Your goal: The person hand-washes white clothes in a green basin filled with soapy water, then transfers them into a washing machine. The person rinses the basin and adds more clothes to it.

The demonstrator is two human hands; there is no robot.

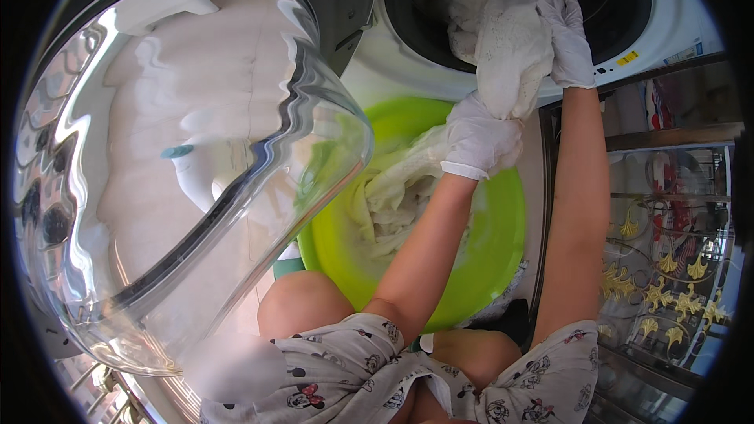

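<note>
Both of my hands wear thin white gloves. My left hand (pixel 484 136) grips the lower part of a bunched, wet-looking white cloth (pixel 512 56), just above the green basin. Higher up, my right hand (pixel 568 41) holds the same bundle by its right side, at the mouth of the front-loading washing machine (pixel 383 73). The bundle's upper end lies inside the dark round opening. Below, a lime-green plastic basin (pixel 498 235) stands on the floor between my knees with more whitish cloth (pixel 406 206) in it. My left glove and forearm hide part of that cloth.
The machine's clear glass door (pixel 347 123) swings wide open on the left. Through it shows a white bottle (pixel 197 174) with a teal cap. On the right stands a glazed panel (pixel 665 235) with gold ornaments, close beside my right arm.
</note>
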